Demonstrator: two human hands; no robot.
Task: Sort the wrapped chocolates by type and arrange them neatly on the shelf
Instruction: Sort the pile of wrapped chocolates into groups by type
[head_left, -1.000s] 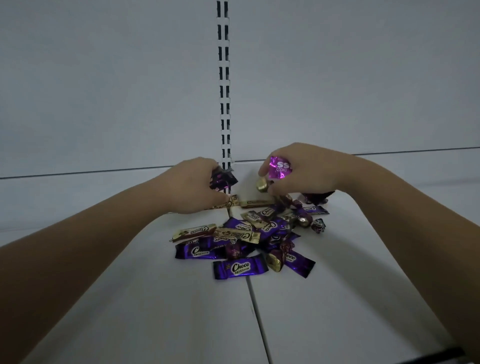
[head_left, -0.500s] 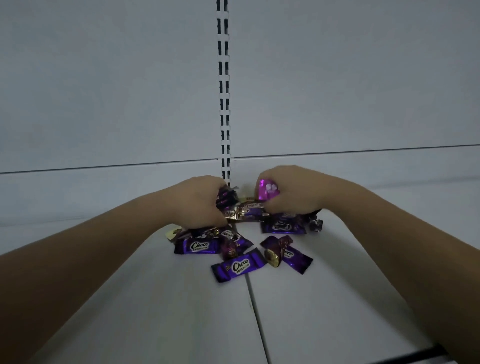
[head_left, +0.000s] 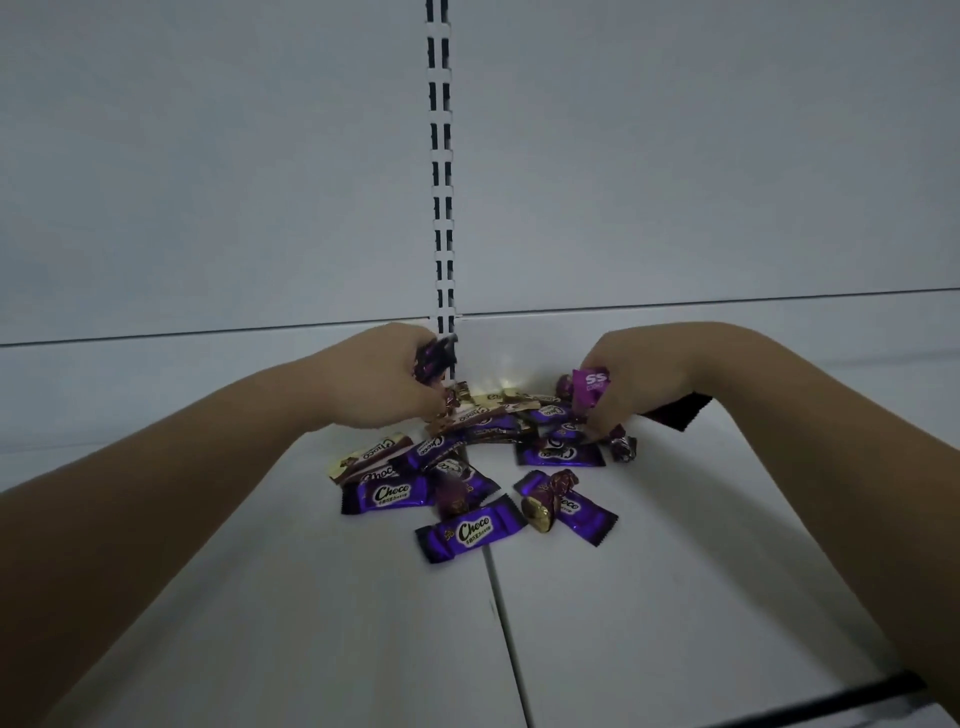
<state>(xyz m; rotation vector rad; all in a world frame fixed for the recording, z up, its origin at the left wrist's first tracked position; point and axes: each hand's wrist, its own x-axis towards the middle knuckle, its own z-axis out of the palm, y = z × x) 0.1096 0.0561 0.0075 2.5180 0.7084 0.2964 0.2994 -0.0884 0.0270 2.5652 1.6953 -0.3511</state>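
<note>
— Purple "Choco" bar (head_left: 470, 529): location?
— Nearest item on the white shelf (head_left: 363, 623), across the panel seam. The mixed pile (head_left: 483, 431) lies behind it.
— Hand status?
— Left hand (head_left: 379, 376) grips dark purple wrappers (head_left: 436, 358). Right hand (head_left: 639, 379) pinches a magenta packet (head_left: 589, 387), fingertips at the pile's right edge. Slotted upright (head_left: 441, 156) stands behind.
</note>
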